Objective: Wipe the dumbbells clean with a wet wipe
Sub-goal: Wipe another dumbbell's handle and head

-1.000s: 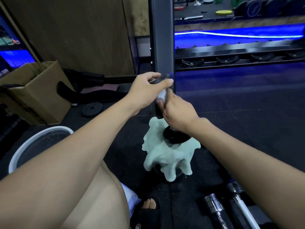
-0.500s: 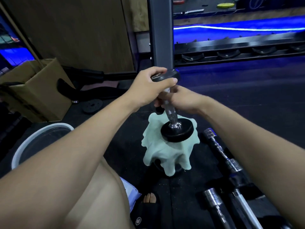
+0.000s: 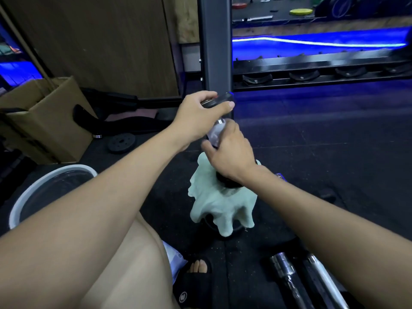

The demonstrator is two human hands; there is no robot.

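A small dumbbell (image 3: 223, 101) stands upright on a pale green cloth (image 3: 219, 204) draped over a dark object on the floor. My left hand (image 3: 200, 114) grips its black top head from above. My right hand (image 3: 229, 152) is wrapped round the chrome handle with a wet wipe (image 3: 215, 132) pinched against the metal. The lower black head (image 3: 227, 184) shows partly under my right wrist.
Chrome dumbbell bars (image 3: 287, 275) lie on the floor at the lower right. A white-rimmed basin (image 3: 29, 192) sits at the left, a cardboard box (image 3: 44, 117) and a small weight plate (image 3: 121, 142) behind it. A grey rack post (image 3: 215, 45) rises ahead. My sandalled foot (image 3: 196, 275) is below.
My right hand has slid back down the handle with the wipe and now covers it; half a second ago it was off to the right and the bare handle showed.
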